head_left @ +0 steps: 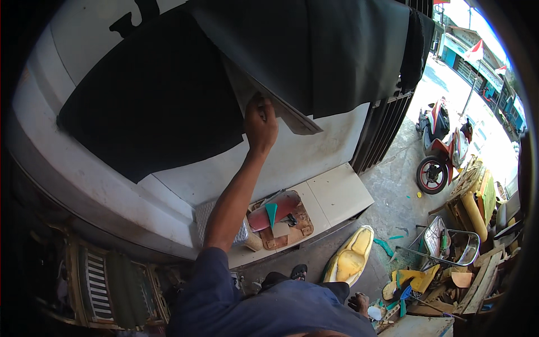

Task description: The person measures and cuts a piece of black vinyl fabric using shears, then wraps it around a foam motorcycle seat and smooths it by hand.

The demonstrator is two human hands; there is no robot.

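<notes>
Large black sheets of what looks like leatherette hang against a white wall in front of me. Raised at the middle, my left hand is closed on the lower edge of one sheet, lifting it so that its grey underside shows. Another black sheet spreads flat on the wall to the left. My right hand hangs low by my side, fingers loosely apart, with nothing seen in it.
Below the sheets runs a tiled ledge bearing a worn brown board with scraps. A yellow foam motorcycle seat lies on the floor. To the right are a metal chair frame, scrap heaps and a parked motorcycle.
</notes>
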